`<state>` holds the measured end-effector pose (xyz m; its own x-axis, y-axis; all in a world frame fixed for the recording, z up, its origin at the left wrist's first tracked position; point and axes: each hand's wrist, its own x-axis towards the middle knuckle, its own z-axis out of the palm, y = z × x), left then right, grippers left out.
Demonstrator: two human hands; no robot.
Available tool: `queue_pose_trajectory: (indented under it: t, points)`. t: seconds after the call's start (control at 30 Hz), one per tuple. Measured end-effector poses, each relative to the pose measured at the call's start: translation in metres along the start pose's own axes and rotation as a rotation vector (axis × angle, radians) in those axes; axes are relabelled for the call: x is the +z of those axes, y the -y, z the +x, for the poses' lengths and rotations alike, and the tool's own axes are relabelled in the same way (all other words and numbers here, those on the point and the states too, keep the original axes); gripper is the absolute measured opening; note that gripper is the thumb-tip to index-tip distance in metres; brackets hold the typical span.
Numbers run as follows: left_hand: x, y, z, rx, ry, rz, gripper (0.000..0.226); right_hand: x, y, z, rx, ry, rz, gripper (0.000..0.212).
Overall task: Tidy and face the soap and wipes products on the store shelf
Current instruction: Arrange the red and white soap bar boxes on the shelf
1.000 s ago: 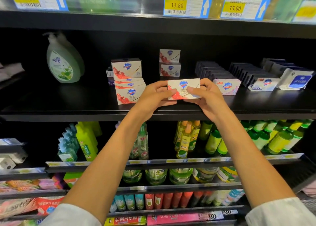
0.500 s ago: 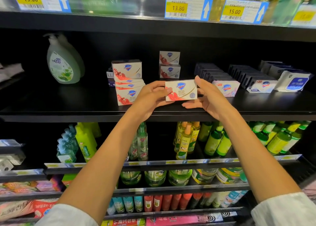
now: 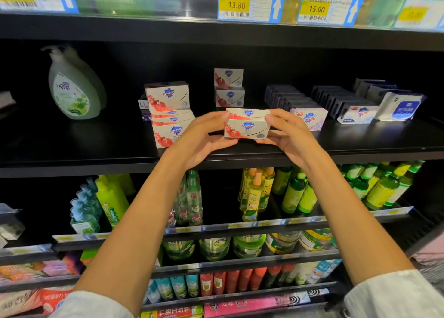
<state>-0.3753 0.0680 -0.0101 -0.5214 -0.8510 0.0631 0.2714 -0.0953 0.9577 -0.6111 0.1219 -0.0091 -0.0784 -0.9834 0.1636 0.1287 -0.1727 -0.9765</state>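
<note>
A white and red soap box (image 3: 247, 125) stands near the front edge of the black shelf (image 3: 96, 147), label facing me. My left hand (image 3: 204, 137) grips its left end and my right hand (image 3: 286, 132) grips its right end, thumbs on top. To the left sits an uneven stack of the same soap boxes (image 3: 169, 115). Two more soap boxes (image 3: 229, 87) are stacked further back. A pink soap box (image 3: 310, 118) lies right of my hands. Beyond it are a white soap box (image 3: 358, 114) and a white and blue wipes pack (image 3: 401, 107).
A green pump bottle (image 3: 72, 87) stands at the shelf's left. Rows of dark boxes (image 3: 286, 96) fill the back right. Price tags (image 3: 249, 4) hang on the shelf above. Green and yellow bottles (image 3: 254, 192) crowd the shelf below.
The soap box has come lower and nearer the shelf's front edge. My right hand, briefly loosened half a second ago, now closes around its right end.
</note>
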Motion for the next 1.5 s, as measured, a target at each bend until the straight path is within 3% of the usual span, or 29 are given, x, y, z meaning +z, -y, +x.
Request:
queue_pose_trajectory:
  t: [0.13, 0.43, 0.73, 0.93, 1.23, 1.5]
  points:
    - [-0.001, 0.002, 0.003, -0.008, -0.011, -0.006, 0.037, -0.004, -0.002, 0.003, -0.020, 0.030, -0.012, 0.035]
    - [-0.001, 0.002, 0.002, -0.005, -0.057, -0.083, 0.030, -0.005, -0.002, 0.004, -0.008, 0.061, 0.001, 0.037]
    - [-0.008, 0.003, 0.002, 0.018, 0.001, -0.048, 0.047, -0.004, -0.003, 0.002, -0.021, 0.039, -0.068, 0.030]
    - [-0.004, 0.001, 0.003, -0.021, -0.005, -0.045, 0.060, -0.008, -0.005, 0.002, -0.075, 0.026, -0.048, 0.037]
    - [-0.002, 0.002, 0.002, -0.023, -0.014, 0.004, 0.043, -0.011, -0.008, 0.004, -0.117, 0.056, -0.076, 0.040]
    - [-0.005, 0.005, 0.003, 0.054, -0.055, 0.102, 0.045, -0.009, -0.005, 0.003, -0.050, 0.114, -0.015, 0.055]
